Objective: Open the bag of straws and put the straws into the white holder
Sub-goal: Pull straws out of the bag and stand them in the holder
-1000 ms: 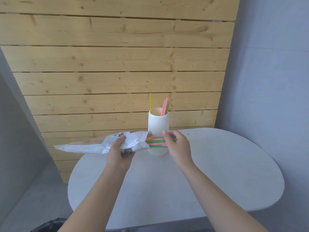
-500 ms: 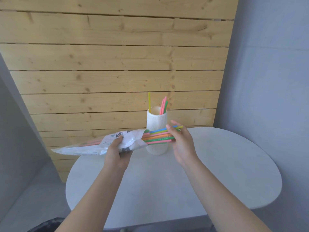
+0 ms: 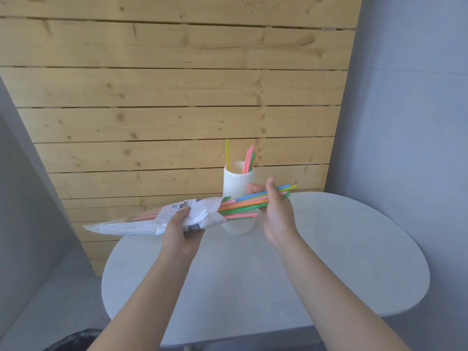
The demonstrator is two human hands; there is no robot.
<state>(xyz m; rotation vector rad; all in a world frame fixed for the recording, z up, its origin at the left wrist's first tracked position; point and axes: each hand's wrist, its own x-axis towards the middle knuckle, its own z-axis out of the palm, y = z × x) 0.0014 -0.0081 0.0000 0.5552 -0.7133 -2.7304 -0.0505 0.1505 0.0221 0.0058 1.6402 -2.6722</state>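
A white ribbed holder (image 3: 237,182) stands at the back of the round grey table (image 3: 329,262), with a yellow, a green and two pink straws (image 3: 249,158) upright in it. My left hand (image 3: 181,233) grips a long white plastic bag (image 3: 141,222), held level above the table with its open mouth facing right. A bundle of several coloured straws (image 3: 244,204) sticks halfway out of the mouth. My right hand (image 3: 277,211) is closed around the bundle's free end, just in front of the holder. The holder's lower part is hidden behind the straws.
A wall of pale wooden planks (image 3: 177,97) rises behind the table, and a grey wall (image 3: 410,122) stands to the right. Something black (image 3: 73,342) lies on the floor at the lower left.
My right hand has drawn the bundle of straws farther right out of the bag, and more straw length shows. The left hand has kept hold of the bag.
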